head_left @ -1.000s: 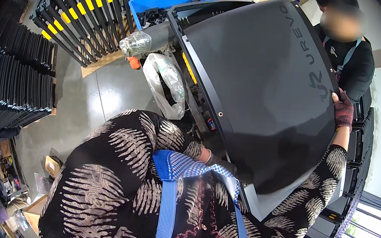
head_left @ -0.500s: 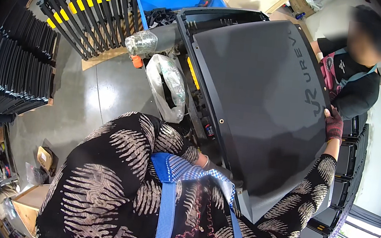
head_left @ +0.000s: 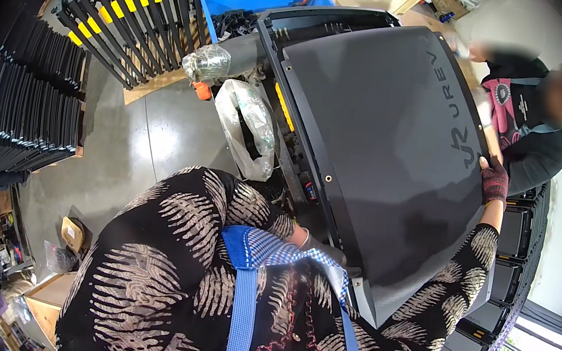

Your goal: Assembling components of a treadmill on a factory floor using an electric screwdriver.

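A large treadmill deck with a dark grey belt and a black side frame lies slanted in front of me. My right hand, in a dark red glove with bare fingertips, is closed around its right edge, the thumb on top. At the near left corner is my left hand in a grey glove, close against the frame. The apron partly covers it, and its fingers are hidden. Along the deck's left side is a clear plastic bag beside a plastic-wrapped roller.
Across the deck a co-worker with pink gloves tucked at the chest reaches over its far right edge. A blue bin of black parts stands behind. Black frames with yellow labels and stacked dark panels stand at left.
The co-worker has shifted to the right and has moved their arms along the deck's far edge. My hands and the deck have hardly moved.
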The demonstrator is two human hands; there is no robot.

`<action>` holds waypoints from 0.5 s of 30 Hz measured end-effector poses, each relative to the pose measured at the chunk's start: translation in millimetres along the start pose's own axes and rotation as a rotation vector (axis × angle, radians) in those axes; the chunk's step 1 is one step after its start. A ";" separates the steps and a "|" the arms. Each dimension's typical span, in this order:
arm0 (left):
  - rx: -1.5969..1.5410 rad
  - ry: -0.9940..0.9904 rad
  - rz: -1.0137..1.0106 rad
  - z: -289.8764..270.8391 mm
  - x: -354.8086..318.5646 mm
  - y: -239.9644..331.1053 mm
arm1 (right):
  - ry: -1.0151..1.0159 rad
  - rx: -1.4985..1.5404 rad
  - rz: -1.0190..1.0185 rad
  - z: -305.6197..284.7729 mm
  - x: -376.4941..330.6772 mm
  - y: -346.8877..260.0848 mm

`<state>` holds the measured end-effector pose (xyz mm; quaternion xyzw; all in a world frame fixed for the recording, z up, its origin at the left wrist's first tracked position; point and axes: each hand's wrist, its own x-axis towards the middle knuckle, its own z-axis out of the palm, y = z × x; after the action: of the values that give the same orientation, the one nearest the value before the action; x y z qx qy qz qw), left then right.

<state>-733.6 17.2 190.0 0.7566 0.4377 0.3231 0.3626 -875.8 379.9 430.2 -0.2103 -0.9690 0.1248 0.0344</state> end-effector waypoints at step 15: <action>0.219 0.383 -0.824 -47.4 -236.3 3.9 | 0.489 -0.040 -0.733 26.8 -139.7 -130.3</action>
<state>-866.6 -183.6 177.8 0.4802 0.7924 0.2378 0.2914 -804.0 201.0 435.7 0.1235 -0.9452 0.0322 0.3006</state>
